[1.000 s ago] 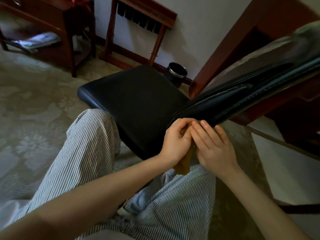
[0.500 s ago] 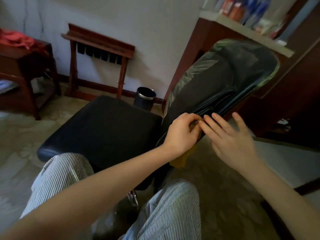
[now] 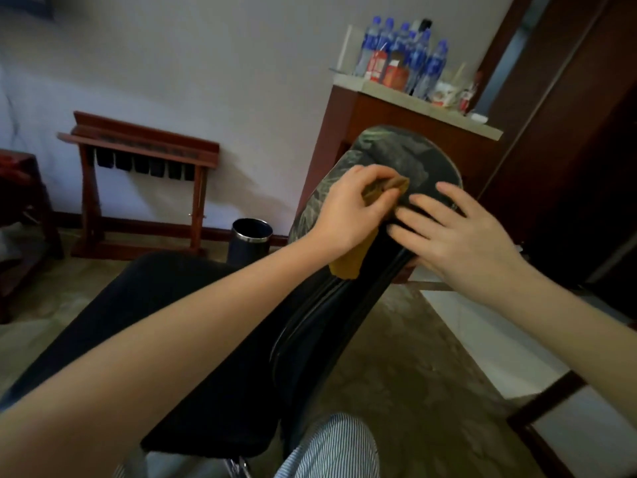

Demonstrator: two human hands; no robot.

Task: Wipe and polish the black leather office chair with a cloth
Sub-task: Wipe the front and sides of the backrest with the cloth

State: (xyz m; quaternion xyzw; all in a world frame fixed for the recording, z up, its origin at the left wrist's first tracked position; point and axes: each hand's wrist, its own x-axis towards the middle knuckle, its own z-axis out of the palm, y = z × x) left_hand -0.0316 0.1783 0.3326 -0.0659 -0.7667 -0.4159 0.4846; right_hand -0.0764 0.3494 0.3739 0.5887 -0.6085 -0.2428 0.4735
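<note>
The chair backrest (image 3: 410, 157) stretches down below the left hand (image 3: 344, 210) gripping the cloth (image 3: 346, 265) near its top, right hand (image 3: 458, 236) spread flat alongside.

A wooden rack (image 3: 138, 146) stands against the pale wall (image 3: 206, 63) at the far left, a row of dark slats hanging under its top rail. Just right of it, on the floor by the wall, sits a dark round bin (image 3: 251, 241) with a metal rim. At the far right is a reddish-brown cabinet (image 3: 389, 132) with a pale top, which carries a cluster of blue-labelled plastic bottles (image 3: 417, 60) and red cartons (image 3: 386, 72) in front of them. A dark wooden table (image 3: 20, 188) shows at the left edge. Patterned carpet (image 3: 406, 374) covers the near floor.
</note>
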